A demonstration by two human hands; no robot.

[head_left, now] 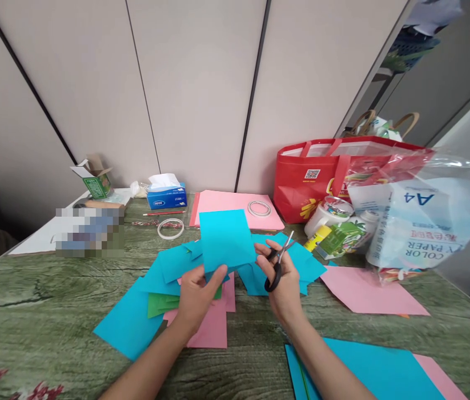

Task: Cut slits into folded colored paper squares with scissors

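Observation:
A blue paper square [225,239] is pinched at its lower edge in my left hand [198,291], thumb in front. Black-handled scissors [276,269] rest in my right hand [285,278], their blades spread a little and pointing up, with the fingertips close to the square's right edge. Beneath and around both hands lie blue sheets [168,264], green pieces [158,304] and pink pieces [212,328].
A pink stack [235,205] bears a tape roll; another roll [170,229] lies left. Behind stand a tissue box [167,195], red bag [301,178], yellow glue [317,238] and A4 paper pack [418,228]. More blue sheets [376,366] lie front right.

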